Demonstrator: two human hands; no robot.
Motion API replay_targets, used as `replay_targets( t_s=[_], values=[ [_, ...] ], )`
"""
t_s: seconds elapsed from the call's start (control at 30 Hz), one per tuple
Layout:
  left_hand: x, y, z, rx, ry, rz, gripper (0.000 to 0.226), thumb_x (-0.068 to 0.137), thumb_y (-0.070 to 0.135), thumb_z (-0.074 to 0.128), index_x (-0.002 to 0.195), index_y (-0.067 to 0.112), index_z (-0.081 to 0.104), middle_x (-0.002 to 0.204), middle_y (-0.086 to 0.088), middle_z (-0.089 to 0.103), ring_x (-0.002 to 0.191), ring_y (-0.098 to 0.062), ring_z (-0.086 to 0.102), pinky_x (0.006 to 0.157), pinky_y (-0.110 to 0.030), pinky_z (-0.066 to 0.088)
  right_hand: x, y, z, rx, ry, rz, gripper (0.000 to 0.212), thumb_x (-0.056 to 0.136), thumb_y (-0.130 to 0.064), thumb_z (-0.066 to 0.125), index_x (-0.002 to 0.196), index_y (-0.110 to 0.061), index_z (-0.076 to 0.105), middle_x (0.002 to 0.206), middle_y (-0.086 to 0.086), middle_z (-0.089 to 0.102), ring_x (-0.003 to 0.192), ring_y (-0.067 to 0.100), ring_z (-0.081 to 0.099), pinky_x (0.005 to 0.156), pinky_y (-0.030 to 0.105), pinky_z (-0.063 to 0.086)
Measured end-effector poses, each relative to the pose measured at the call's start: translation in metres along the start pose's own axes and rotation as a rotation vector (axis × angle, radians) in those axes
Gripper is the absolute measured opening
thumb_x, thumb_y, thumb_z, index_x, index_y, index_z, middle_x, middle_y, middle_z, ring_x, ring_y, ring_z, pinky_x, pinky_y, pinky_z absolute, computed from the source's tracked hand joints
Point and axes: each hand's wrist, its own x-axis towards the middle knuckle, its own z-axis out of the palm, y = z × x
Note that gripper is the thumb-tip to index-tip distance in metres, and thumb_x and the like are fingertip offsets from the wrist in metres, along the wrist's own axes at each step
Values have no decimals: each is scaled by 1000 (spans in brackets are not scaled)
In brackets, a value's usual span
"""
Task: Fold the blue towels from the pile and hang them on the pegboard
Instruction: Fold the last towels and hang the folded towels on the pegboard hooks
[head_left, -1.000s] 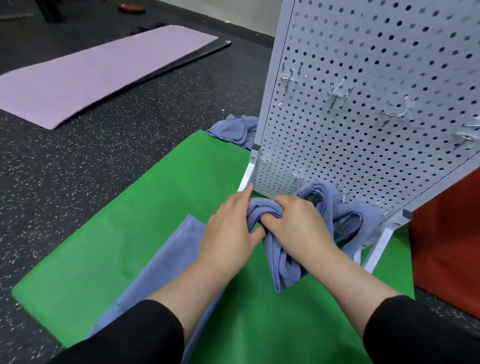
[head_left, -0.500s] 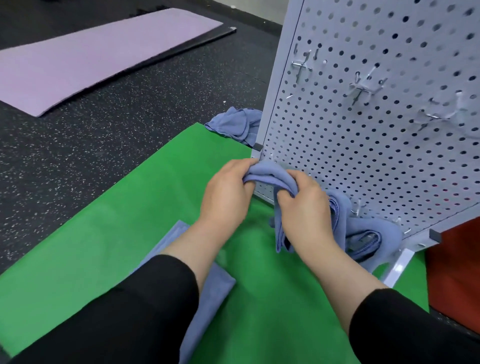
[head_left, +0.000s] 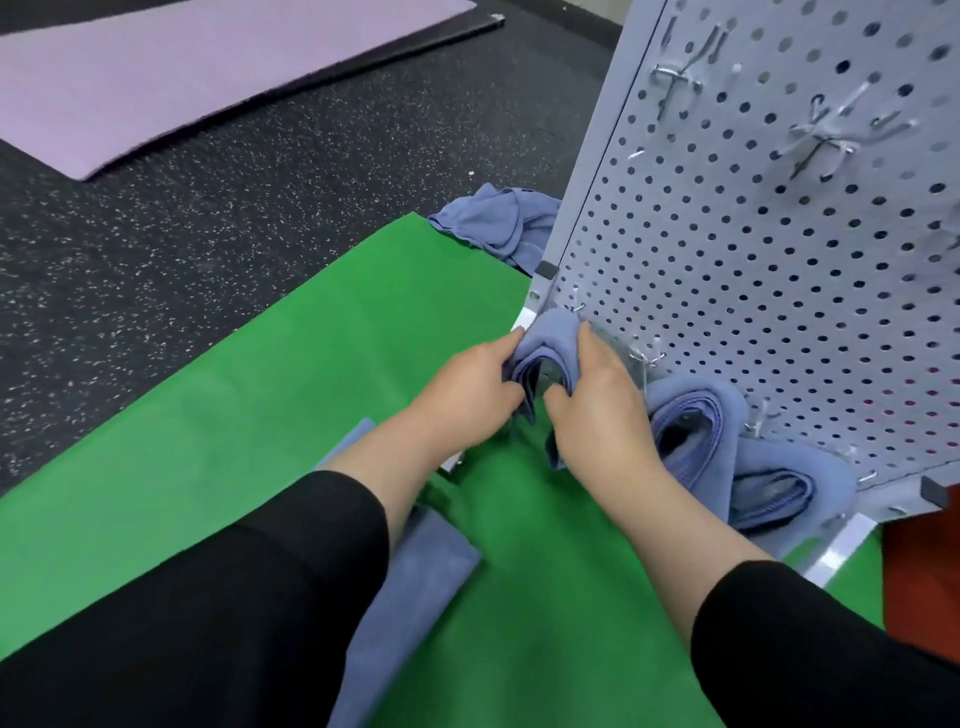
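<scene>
A folded blue towel (head_left: 551, 340) is draped in an arch at the lower left corner of the white pegboard (head_left: 769, 270). My left hand (head_left: 467, 387) grips its left side and my right hand (head_left: 597, 405) grips its right side. Two more folded blue towels (head_left: 691, 415) (head_left: 774, 486) hang on the bottom row of hooks to the right. A flat blue towel (head_left: 415, 577) lies on the green mat under my left arm. A crumpled pile of blue towels (head_left: 493, 221) sits behind the board's left edge.
The green mat (head_left: 260, 395) covers the speckled black floor (head_left: 182, 218). A purple mat (head_left: 156, 78) lies at the far left. Empty metal hooks (head_left: 675, 83) stick out of the upper board. The board's white foot (head_left: 836, 545) stands on the mat beside a red surface (head_left: 924, 571).
Both hands have carried the folded towel up and forward from the mat to the board's lower left corner, spreading its fold into an arch against the bottom hooks.
</scene>
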Motion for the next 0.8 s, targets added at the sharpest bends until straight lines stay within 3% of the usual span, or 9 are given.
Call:
replay_targets(
  t_s=[0.07, 0.13, 0.17, 0.33, 0.43, 0.53, 0.67, 0.73, 0.8],
  values=[
    [-13, -13, -9, 3, 36, -46, 65, 88, 3, 52, 151, 17, 46, 144, -7, 59, 129, -27, 56, 106, -28, 42, -15, 1, -3, 13, 4, -67, 58, 95, -12, 56, 150, -13, 38, 161, 1, 33, 146, 21, 33, 112, 26, 28],
    [-27, -26, -20, 12, 100, -77, 59, 91, 3, 52, 148, 15, 49, 142, -8, 61, 129, -25, 57, 110, -33, 42, -34, -1, -6, 50, 51, -162, 62, 99, -16, 56, 157, -14, 33, 167, -5, 21, 153, 10, 18, 115, 8, 7],
    [-35, -33, -26, 25, 125, -86, 56, 92, 4, 53, 146, 15, 52, 138, -8, 63, 125, -25, 60, 109, -34, 44, -44, -3, -6, 71, 67, -220, 59, 99, -16, 57, 155, -13, 37, 166, -5, 25, 152, 9, 21, 113, 4, 5],
    [-87, -54, -61, 142, 229, -168, 36, 97, 12, 53, 131, 16, 65, 122, -6, 72, 109, -25, 66, 96, -30, 48, -89, -11, 17, 98, -18, -450, 37, 95, -17, 59, 131, -7, 65, 143, 3, 58, 134, 13, 50, 116, 14, 25],
    [-130, -50, -71, 244, 235, -210, 26, 98, 22, 56, 121, 19, 69, 115, -5, 75, 101, -28, 68, 87, -33, 50, -120, -13, 35, 54, -116, -551, 33, 93, -27, 52, 114, -12, 72, 118, 2, 71, 110, 22, 66, 100, 34, 47],
    [-182, -37, -65, 388, 161, -178, 21, 99, 32, 54, 108, 21, 70, 107, -6, 75, 98, -31, 68, 78, -38, 51, -156, -12, 51, -39, -246, -658, 24, 91, -30, 53, 102, -20, 71, 106, -2, 70, 97, 24, 68, 85, 41, 55],
    [-225, -41, -62, 451, 230, -187, 22, 99, 35, 52, 100, 19, 68, 104, -7, 72, 97, -33, 65, 77, -40, 49, -187, -11, 56, -76, -300, -669, 28, 90, -35, 52, 107, -23, 70, 115, -5, 67, 106, 20, 65, 91, 36, 53],
    [-229, -55, -71, 458, 310, -208, 23, 97, 32, 56, 111, 19, 69, 108, -9, 70, 102, -34, 64, 84, -41, 51, -193, -18, 55, -48, -253, -629, 33, 90, -35, 52, 114, -22, 70, 123, -3, 66, 113, 20, 63, 95, 35, 51],
    [-229, -71, -80, 527, 267, -326, 37, 97, 34, 56, 129, 15, 62, 121, -12, 65, 114, -35, 60, 95, -45, 50, -196, -30, 57, -54, -228, -649, 38, 89, -31, 54, 123, -20, 68, 134, 0, 64, 122, 22, 61, 102, 39, 50]
  ],
)
